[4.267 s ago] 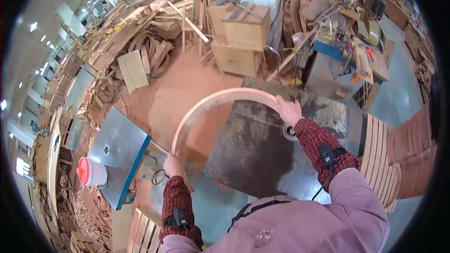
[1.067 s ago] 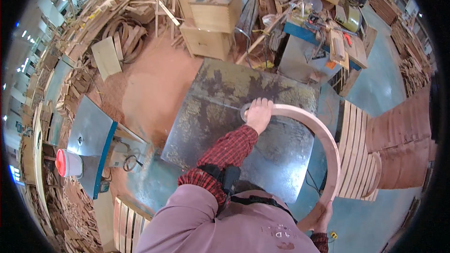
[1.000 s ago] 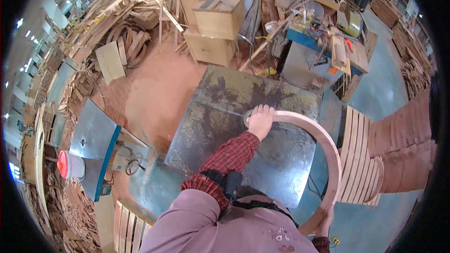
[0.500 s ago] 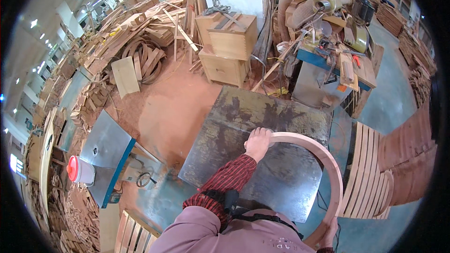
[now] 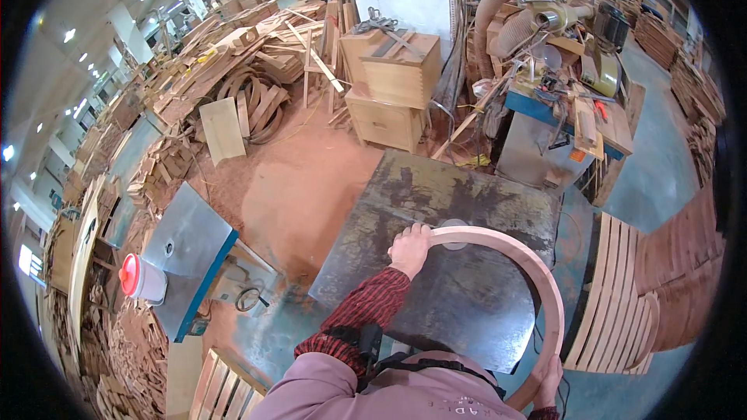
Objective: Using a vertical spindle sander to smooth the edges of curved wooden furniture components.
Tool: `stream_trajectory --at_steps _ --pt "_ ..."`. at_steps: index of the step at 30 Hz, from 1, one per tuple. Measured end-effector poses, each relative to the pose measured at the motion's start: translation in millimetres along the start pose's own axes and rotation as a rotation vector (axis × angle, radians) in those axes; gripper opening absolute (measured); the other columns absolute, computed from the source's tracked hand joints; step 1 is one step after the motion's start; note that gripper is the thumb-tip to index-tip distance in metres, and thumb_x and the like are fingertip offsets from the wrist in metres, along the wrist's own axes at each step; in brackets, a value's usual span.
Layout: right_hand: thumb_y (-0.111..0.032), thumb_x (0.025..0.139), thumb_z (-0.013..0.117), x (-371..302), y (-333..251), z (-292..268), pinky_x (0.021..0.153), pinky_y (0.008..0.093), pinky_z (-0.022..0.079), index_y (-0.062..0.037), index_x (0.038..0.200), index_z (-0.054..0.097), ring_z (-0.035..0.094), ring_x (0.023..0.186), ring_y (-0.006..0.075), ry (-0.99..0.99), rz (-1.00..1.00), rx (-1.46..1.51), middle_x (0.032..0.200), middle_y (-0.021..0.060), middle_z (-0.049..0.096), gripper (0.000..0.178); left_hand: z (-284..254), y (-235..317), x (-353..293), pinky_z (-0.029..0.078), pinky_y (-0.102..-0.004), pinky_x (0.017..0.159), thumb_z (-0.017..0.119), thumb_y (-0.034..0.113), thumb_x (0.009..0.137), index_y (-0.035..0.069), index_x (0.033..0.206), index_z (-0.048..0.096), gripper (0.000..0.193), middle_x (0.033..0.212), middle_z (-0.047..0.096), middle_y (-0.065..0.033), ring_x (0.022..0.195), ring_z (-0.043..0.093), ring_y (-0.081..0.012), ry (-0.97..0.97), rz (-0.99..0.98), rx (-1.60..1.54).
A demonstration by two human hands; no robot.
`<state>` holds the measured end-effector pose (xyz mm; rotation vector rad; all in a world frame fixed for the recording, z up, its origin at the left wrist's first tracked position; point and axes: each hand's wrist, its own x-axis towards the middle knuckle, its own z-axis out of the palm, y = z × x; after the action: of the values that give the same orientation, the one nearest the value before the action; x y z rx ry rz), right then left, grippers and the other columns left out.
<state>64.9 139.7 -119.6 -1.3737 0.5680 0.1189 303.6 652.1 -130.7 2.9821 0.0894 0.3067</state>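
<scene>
A curved wooden piece (image 5: 548, 288), a pale half-ring, arcs over the dark metal tabletop (image 5: 436, 187) in front of me. My left hand (image 5: 410, 250) is closed round its far-left end, above the middle of the tabletop. Down at the right, my right hand (image 5: 549, 381) grips the near end, past the table's right edge; part of those fingers is hidden behind the wood. A grey round disc (image 5: 456, 235) on the tabletop shows beside the left end of the piece, partly covered by it.
Left of me stands a metal-topped machine table (image 5: 187, 237) with a white bucket (image 5: 148, 284) with a red lid. Slatted curved wood (image 5: 615, 295) lies at the right. Beyond are wooden cabinets (image 5: 393, 82), a tool-covered workbench (image 5: 537, 152) and heaped timber (image 5: 241, 50).
My left hand and the held end of the curved piece have shifted left over the tabletop. The round disc now shows beside the wood. The whole view has turned slightly.
</scene>
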Motion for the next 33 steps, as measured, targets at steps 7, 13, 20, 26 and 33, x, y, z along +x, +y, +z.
stream_trajectory --at_steps 7,13,20,26,33 --pt "-0.038 0.115 0.050 27.5 10.1 -0.4 0.087 0.0304 0.050 -0.0001 0.133 0.063 0.061 0.101 0.0130 -0.046 -0.107 -0.099 0.115 0.0029 0.066 0.044 -22.6 -19.6 -17.9 0.063 -0.0480 0.077 0.068 0.027 0.097 0.008 0.107 0.063 0.022 0.102 0.070 -0.0127 0.093 0.076 -0.0324 -0.046 -0.061 0.002" --pt "-0.038 0.115 0.046 18.8 -28.5 49.8 0.077 0.0297 0.047 0.0037 0.123 0.066 0.055 0.089 0.0107 -0.027 -0.130 -0.361 0.102 0.0000 0.064 0.047 -27.3 -43.9 -33.8 0.062 -0.0496 0.080 0.076 0.033 0.094 0.007 0.109 0.063 0.033 0.107 0.071 -0.0163 0.096 0.075 -0.0358 -0.104 -0.191 0.013" --pt "-0.038 0.113 0.048 46.6 -23.2 67.5 0.069 0.0344 0.045 0.0058 0.104 0.065 0.053 0.078 0.0135 -0.022 -0.234 -0.612 0.083 0.0030 0.059 0.048 -46.0 -74.2 -54.0 0.061 -0.0524 0.079 0.076 0.032 0.095 0.006 0.110 0.062 0.033 0.107 0.072 -0.0179 0.096 0.076 -0.0379 -0.121 -0.312 -0.001" --pt "-0.036 0.111 0.050 81.7 -14.0 88.0 0.066 0.0382 0.043 0.0061 0.093 0.061 0.052 0.074 0.0149 -0.033 -0.314 -0.784 0.077 0.0057 0.056 0.047 -52.9 -107.0 -74.2 0.061 -0.0528 0.080 0.076 0.032 0.094 0.006 0.109 0.063 0.033 0.109 0.073 -0.0184 0.096 0.076 -0.0392 -0.130 -0.396 0.043" --pt "-0.034 0.108 0.049 84.8 -35.3 126.1 0.080 0.0479 0.051 0.0104 0.112 0.067 0.069 0.090 0.0428 -0.136 -0.276 -0.789 0.095 0.0290 0.070 0.048 -56.5 -135.1 -94.7 0.061 -0.0535 0.080 0.077 0.035 0.094 0.005 0.109 0.063 0.037 0.107 0.073 -0.0208 0.095 0.076 -0.0402 -0.113 -0.463 0.053"
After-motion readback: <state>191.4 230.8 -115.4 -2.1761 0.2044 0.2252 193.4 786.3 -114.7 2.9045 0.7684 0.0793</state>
